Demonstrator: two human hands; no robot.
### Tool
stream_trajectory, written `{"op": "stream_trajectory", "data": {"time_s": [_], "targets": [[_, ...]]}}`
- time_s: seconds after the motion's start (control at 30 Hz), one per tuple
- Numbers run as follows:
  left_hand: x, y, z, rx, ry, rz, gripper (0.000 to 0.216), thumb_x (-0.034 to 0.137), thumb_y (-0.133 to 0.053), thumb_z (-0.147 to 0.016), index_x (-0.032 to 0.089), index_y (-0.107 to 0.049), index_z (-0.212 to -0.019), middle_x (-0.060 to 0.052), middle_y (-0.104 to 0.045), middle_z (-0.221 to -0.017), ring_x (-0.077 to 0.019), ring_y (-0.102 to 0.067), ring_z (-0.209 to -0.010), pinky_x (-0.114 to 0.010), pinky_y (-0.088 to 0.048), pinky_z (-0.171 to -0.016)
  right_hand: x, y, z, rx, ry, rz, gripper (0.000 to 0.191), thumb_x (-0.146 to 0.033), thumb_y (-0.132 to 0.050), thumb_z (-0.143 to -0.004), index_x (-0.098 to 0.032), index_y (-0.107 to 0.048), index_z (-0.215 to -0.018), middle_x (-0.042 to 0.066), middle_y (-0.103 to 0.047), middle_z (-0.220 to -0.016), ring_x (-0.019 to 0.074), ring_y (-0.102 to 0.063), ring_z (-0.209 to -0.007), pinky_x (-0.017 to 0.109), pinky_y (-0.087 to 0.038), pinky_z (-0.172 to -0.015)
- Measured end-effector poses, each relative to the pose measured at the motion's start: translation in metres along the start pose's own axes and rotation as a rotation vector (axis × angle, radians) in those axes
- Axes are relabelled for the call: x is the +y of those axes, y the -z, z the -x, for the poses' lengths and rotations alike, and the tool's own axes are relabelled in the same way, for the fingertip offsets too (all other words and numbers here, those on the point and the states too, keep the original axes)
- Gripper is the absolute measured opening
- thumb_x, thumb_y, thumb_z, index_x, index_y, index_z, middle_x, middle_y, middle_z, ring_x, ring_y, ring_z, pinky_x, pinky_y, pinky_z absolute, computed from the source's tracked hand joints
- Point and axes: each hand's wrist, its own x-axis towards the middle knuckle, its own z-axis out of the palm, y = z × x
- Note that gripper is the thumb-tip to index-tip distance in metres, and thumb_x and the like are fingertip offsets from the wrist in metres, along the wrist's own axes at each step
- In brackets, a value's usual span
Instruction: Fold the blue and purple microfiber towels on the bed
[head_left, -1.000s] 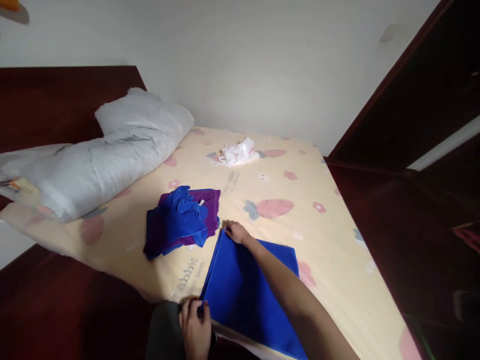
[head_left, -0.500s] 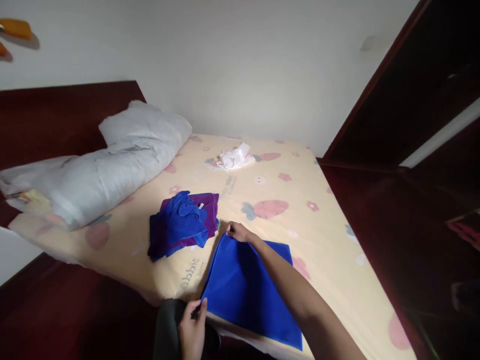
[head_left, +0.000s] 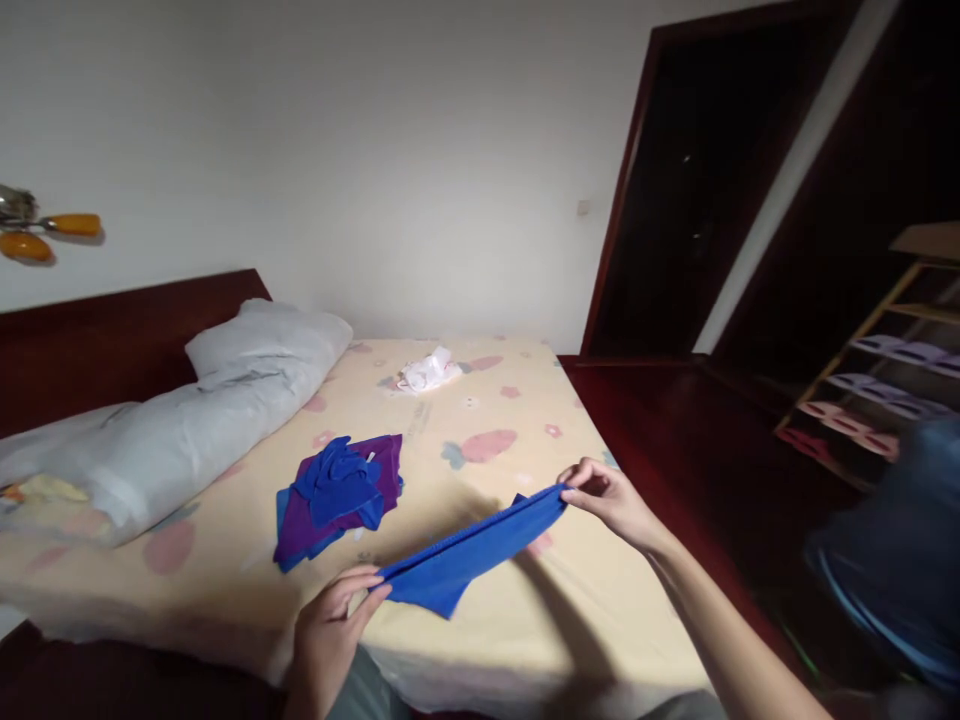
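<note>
A folded blue cloth (head_left: 480,545) stretches between my two hands above the bed, its long edge taut and a corner hanging down. My left hand (head_left: 337,610) pinches one end between thumb and fingers, near the bed's front edge. At the opposite end, farther off and to the right, my right hand (head_left: 604,495) pinches the other corner. Left of the cloth lies a pile of a crumpled blue cloth (head_left: 341,485) over a purple cloth (head_left: 388,465), with more blue underneath.
The bed (head_left: 540,590) wears a cream sheet printed with carrots. A grey-white plastic-wrapped bundle (head_left: 217,430) rests by the dark headboard (head_left: 135,325). A white plastic bag (head_left: 429,370) lies near the wall. At right stand a shoe rack (head_left: 885,380) and a dark-blue object (head_left: 892,560).
The blue cloth has come up off the bed and hangs between my hands. My right hand has moved to the right. The view has tilted up and turned right.
</note>
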Motion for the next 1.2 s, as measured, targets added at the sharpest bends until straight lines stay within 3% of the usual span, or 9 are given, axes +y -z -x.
{"op": "stream_trajectory", "data": {"time_s": [0.1, 0.2, 0.27, 0.4, 0.6, 0.7, 0.87, 1.07, 1.2], "targets": [[0.039, 0.004, -0.016, -0.124, -0.127, 0.007, 0.018, 0.04, -0.081, -0.07, 0.023, -0.074, -0.068, -0.004, -0.077, -0.084, -0.0198, -0.074, -0.078, -0.023, -0.061, -0.064, -0.026, 0.02, 0.05, 0.114, 0.022, 0.004, 0.026, -0.033, -0.084, -0.073, -0.019, -0.062, -0.076, 0.005, -0.067, -0.085, 0.0168, -0.064, -0.078, 0.029, -0.054, -0.069], [0.062, -0.002, -0.029, -0.235, -0.215, 0.085, 0.015, 0.035, -0.079, -0.072, 0.022, -0.073, -0.067, -0.005, -0.076, -0.08, -0.0194, -0.074, -0.077, -0.024, -0.062, -0.067, -0.044, 0.034, 0.088, 0.202, -0.022, 0.101, 0.03, -0.036, -0.084, -0.072, -0.021, -0.072, -0.096, 0.004, -0.068, -0.082, 0.017, -0.063, -0.074, 0.029, -0.054, -0.066], [0.068, -0.014, -0.037, -0.261, -0.194, 0.122, 0.016, 0.034, -0.079, -0.072, 0.021, -0.072, -0.068, -0.005, -0.075, -0.079, -0.0193, -0.073, -0.078, -0.025, -0.062, -0.07, -0.05, 0.042, 0.103, 0.208, -0.067, 0.206, 0.036, -0.039, -0.083, -0.073, -0.021, -0.075, -0.103, 0.007, -0.07, -0.084, 0.019, -0.064, -0.075, 0.031, -0.055, -0.068], [0.063, -0.054, -0.061, -0.34, -0.036, 0.182, 0.023, 0.039, -0.08, -0.071, 0.018, -0.072, -0.076, -0.007, -0.075, -0.084, -0.0202, -0.073, -0.08, -0.027, -0.061, -0.073, -0.039, 0.059, 0.101, 0.233, -0.146, 0.289, 0.036, -0.049, -0.081, -0.073, -0.018, -0.078, -0.091, 0.009, -0.07, -0.086, 0.0204, -0.064, -0.076, 0.031, -0.055, -0.067], [-0.01, -0.157, -0.129, -0.56, 0.099, 0.258, 0.039, 0.042, -0.08, -0.069, 0.017, -0.071, -0.098, -0.008, -0.076, -0.095, -0.0211, -0.072, -0.088, -0.032, -0.059, -0.082, 0.057, 0.089, 0.034, 0.309, -0.261, 0.216, 0.046, -0.057, -0.081, -0.066, -0.016, -0.072, -0.085, 0.003, -0.064, -0.071, 0.0148, -0.058, -0.063, 0.027, -0.05, -0.055], [-0.066, -0.22, -0.151, -0.586, 0.176, 0.234, 0.036, 0.039, -0.081, -0.066, 0.016, -0.071, -0.091, -0.009, -0.076, -0.091, -0.0213, -0.072, -0.086, -0.033, -0.058, -0.083, 0.124, 0.101, -0.003, 0.358, -0.317, 0.275, 0.05, -0.06, -0.082, -0.06, -0.015, -0.07, -0.08, 0.005, -0.068, -0.073, 0.0171, -0.061, -0.067, 0.028, -0.05, -0.06], [-0.143, -0.299, -0.147, -0.54, 0.279, 0.141, 0.022, 0.031, -0.081, -0.061, 0.016, -0.065, -0.066, -0.006, -0.072, -0.064, -0.0214, -0.071, -0.067, -0.034, -0.058, -0.07, 0.213, 0.112, -0.036, 0.377, -0.57, 0.642, 0.026, -0.038, -0.082, -0.062, -0.019, -0.063, -0.062, 0.003, -0.07, -0.068, 0.019, -0.067, -0.069, 0.027, -0.05, -0.066], [-0.185, -0.341, -0.157, -0.456, 0.246, 0.072, 0.007, 0.021, -0.064, -0.076, 0.015, -0.067, -0.077, -0.006, -0.074, -0.077, -0.0189, -0.07, -0.078, -0.033, -0.055, -0.078, 0.253, 0.122, -0.061, 0.439, -0.601, 0.767, 0.016, -0.032, -0.075, -0.07, -0.021, -0.063, -0.069, 0.005, -0.073, -0.076, 0.0213, -0.07, -0.08, 0.028, -0.049, -0.072], [-0.181, -0.338, -0.148, -0.365, 0.191, -0.013, 0.016, 0.017, -0.057, -0.084, 0.013, -0.067, -0.094, -0.013, -0.072, -0.097, -0.0217, -0.066, -0.094, -0.039, -0.05, -0.092, 0.259, 0.116, -0.071, 0.459, -0.596, 0.808, 0.018, -0.033, -0.07, -0.075, -0.019, -0.065, -0.085, 0.008, -0.074, -0.09, 0.022, -0.07, -0.087, 0.029, -0.05, -0.076]]}}
